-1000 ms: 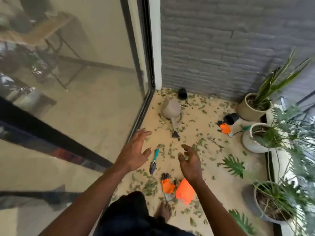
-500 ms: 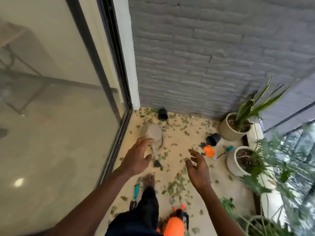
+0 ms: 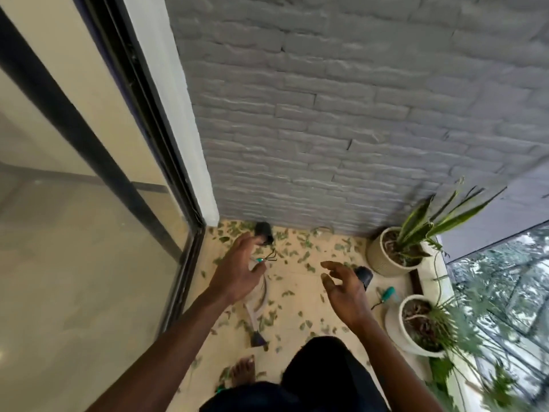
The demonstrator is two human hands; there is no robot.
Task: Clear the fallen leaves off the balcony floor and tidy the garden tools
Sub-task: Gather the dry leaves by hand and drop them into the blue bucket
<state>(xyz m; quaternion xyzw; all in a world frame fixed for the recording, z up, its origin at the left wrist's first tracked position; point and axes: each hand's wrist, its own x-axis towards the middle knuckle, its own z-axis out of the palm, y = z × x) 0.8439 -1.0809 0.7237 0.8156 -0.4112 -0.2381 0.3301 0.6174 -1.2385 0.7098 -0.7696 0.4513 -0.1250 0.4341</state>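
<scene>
Both hands are out in front over the balcony floor [image 3: 300,289], and neither has hold of anything. The left hand [image 3: 237,270] hangs palm-down with its fingers spread and loose. In this view its fingertips line up with a black pot [image 3: 263,231] lying against the foot of the brick wall [image 3: 326,129], though I cannot tell whether they touch it. Just beside that hand's thumb lies a small rake [image 3: 269,257], prongs pointing right. Under the same hand sits a grey watering can [image 3: 255,318], mostly hidden, with its spout running back towards the person's bare foot [image 3: 244,370].

The right hand [image 3: 346,292] is empty too, fingers apart and gently curved, thumb held away from them. Behind it a second black pot [image 3: 365,275] peeks out. A teal-handled tool [image 3: 387,293] lies on the floor to its right, between a beige planter [image 3: 378,260] in the corner and a white planter [image 3: 395,325] nearer the camera.

The leaves [image 3: 303,257] are scattered right across the floor, from the wall to the foot and thickest around the watering can's spout. A glass door [image 3: 74,248] runs down the left side.
</scene>
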